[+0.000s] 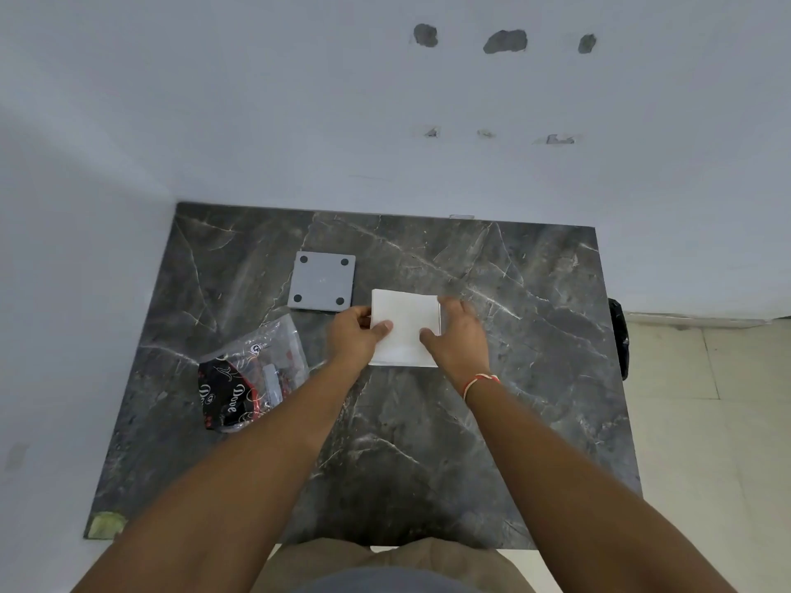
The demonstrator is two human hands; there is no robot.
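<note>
— Progress was asked about, from the left of the frame across.

— At lower left of centre a clear plastic packet [252, 374] with black and red print was seen lying on the marble table [513, 378], touched by neither hand, with something inside it. Above it a grey square plate [322, 281] with four dark dots at its corners was laid flat, apart from both hands.

— And the hands?

— The left edge of a white square piece [406, 318] was gripped by the left hand [353, 338], thumb pressed on top, fingers curled at the edge. The piece was held at the middle of the frame, just right of and below the grey plate. Whether it rested on the table or was held just above it could not be told. Its right edge was gripped by the right hand [458, 340], thumb on top, fingers wrapped round the side.

— How much was judged done?

— Both square parts were judged to be laid out and the white one taken in hand. Any placing or fitting of it was judged not yet done.
</note>
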